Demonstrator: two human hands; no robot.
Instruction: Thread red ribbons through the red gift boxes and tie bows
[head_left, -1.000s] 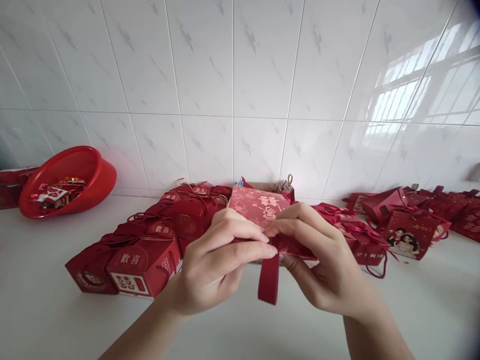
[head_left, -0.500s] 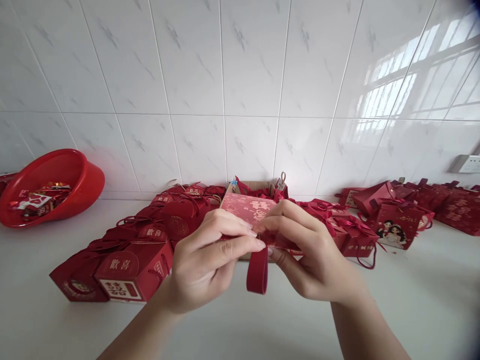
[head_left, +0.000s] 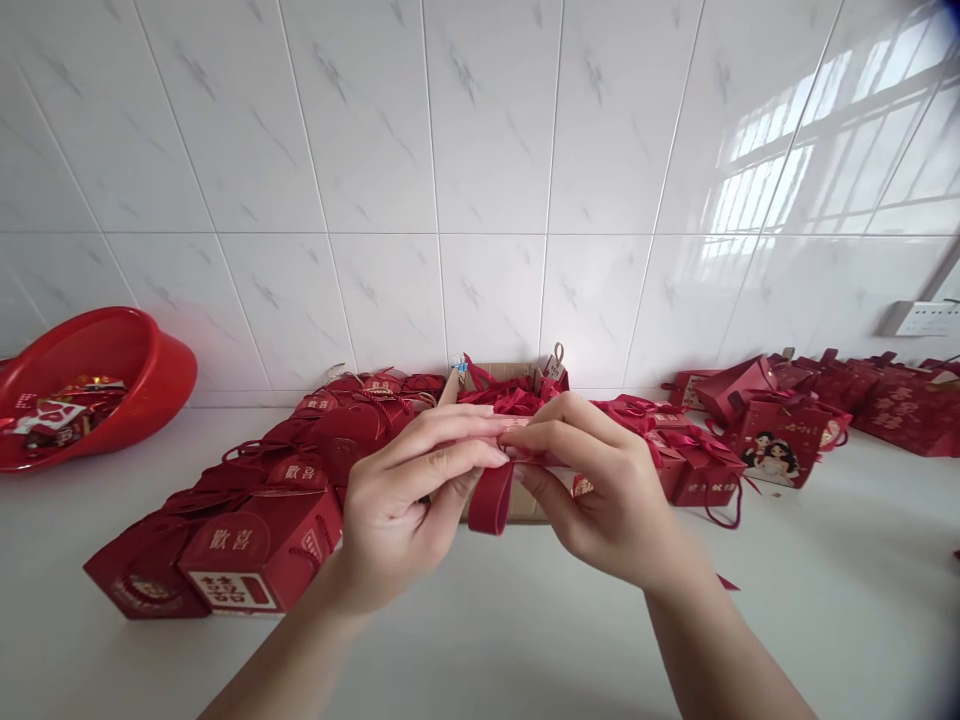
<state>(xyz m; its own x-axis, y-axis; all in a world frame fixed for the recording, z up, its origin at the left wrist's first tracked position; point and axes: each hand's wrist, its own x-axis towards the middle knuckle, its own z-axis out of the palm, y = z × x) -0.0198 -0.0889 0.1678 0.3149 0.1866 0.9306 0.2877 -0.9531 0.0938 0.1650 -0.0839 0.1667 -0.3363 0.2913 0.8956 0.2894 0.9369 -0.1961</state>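
My left hand and my right hand meet at the centre, both pinching a small pink-red printed box from its two sides. A dark red ribbon loop hangs down from the box between my hands. My fingers hide most of the box, now seen nearly edge-on. Behind it stands an open cardboard box filled with red ribbons and small items.
Red gift boxes are stacked at the left, beyond them a tilted red basin with wrapped sweets. More red boxes and a bag with a printed couple stand at the right, before a tiled wall.
Both hands have moved slightly up and left. The held box has tipped so its printed face barely shows, and the ribbon loop has swung leftward. The view has shifted a little.
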